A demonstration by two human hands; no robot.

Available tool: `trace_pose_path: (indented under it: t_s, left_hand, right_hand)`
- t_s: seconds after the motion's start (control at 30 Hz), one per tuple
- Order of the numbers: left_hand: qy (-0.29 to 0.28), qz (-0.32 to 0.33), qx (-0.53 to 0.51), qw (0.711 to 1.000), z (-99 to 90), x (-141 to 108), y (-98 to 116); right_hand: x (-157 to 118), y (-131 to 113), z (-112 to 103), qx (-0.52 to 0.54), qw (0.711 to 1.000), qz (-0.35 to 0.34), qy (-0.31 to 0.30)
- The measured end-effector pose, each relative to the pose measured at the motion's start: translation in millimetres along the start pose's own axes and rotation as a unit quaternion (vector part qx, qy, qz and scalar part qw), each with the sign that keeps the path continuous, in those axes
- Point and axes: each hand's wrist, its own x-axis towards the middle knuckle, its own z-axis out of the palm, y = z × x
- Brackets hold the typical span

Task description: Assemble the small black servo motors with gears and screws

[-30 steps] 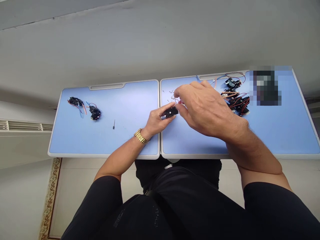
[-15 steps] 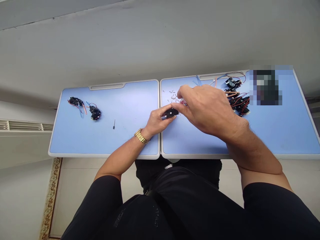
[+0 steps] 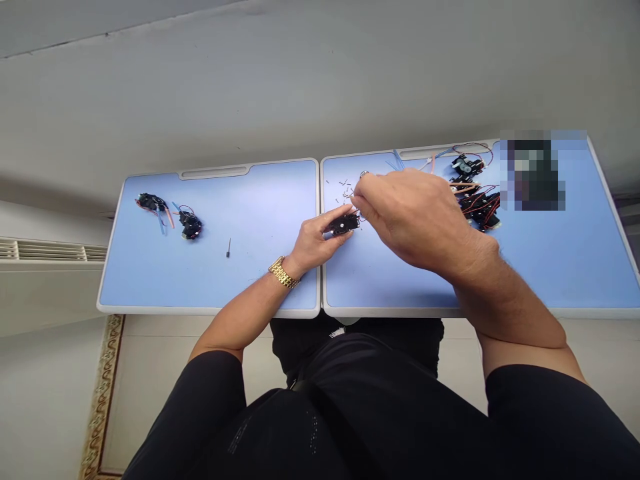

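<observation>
My left hand [image 3: 320,237] is closed around a small black plastic block [image 3: 345,225] with a white dot on its face, gripped between thumb and fingers above the right tabletop near the seam. My right hand [image 3: 400,207] is bent over it from the right, its thumb and index finger pinched together at the block's upper right corner. A small shiny round end shows above its index knuckle; the rest of whatever it holds is hidden. Several tiny screws [image 3: 345,190] lie scattered just beyond both hands.
Black assemblies with red and black wires [image 3: 480,207] are heaped at right, beside a pixelated dark patch [image 3: 537,175]. On the left tabletop lie two black wired assemblies [image 3: 153,202] [image 3: 190,225] and a small screwdriver [image 3: 228,249]. A seam [image 3: 321,287] divides the tabletops.
My right hand's fingertips have shifted slightly up and away, showing more of the block's right end. The shiny round end now shows above the knuckle. My left hand stays put.
</observation>
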Motion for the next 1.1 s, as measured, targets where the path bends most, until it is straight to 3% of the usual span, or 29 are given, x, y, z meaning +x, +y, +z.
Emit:
trace_pose_path:
  t_s: [0.13,0.23,0.33,0.57,0.77,0.97,1.1]
  left_hand:
    - [-0.002,-0.010,-0.002,1.000,0.0,0,-1]
    - [-0.006,-0.016,0.005,1.000,-0.7,1,1]
    - [-0.004,-0.014,0.011,1.000,-0.5,0,1]
    - [-0.005,-0.013,-0.001,1.000,-0.4,0,0]
    - [-0.001,-0.027,0.004,1.000,-1.4,1,1]
    - [-0.004,-0.024,-0.003,1.000,-1.3,1,0]
    - [-0.007,-0.024,0.000,1.000,-1.4,1,3]
  right_hand:
    - [-1,2,2,0.019,0.998,-0.055,0.034]
    - [-1,2,6,0.021,0.997,-0.035,0.062]
    - [-1,3,10,0.013,0.998,-0.001,0.056]
    - [0,4,8,0.039,0.996,-0.055,0.060]
    - [0,5,11,0.039,0.998,-0.004,0.050]
    - [0,4,10,0.051,0.996,-0.049,0.056]
    - [1,3,11,0.041,0.997,-0.026,0.066]
